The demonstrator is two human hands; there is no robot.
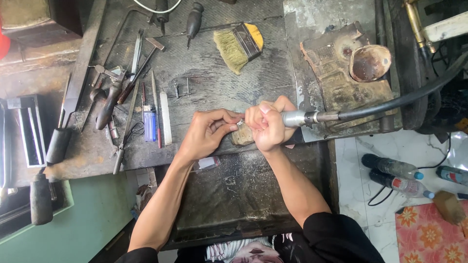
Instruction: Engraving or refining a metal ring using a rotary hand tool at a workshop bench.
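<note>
My left hand [208, 132] pinches a small silvery ring-like piece [240, 123] between thumb and fingertips. My right hand [267, 124] grips a metal rotary handpiece [297, 118] whose black flexible shaft [404, 97] runs off to the right. The tool's tip meets the small piece just above a worn wooden bench peg [242, 137]. Both hands hover at the front edge of a dark, dusty workbench [214, 78].
Files, a hammer [146, 56], pliers and a blue lighter [149, 125] lie at the left. A brush [239, 44] sits behind the hands. A shell-like bowl [369, 62] rests on a block at right. Plastic bottles [392, 175] lie on the floor.
</note>
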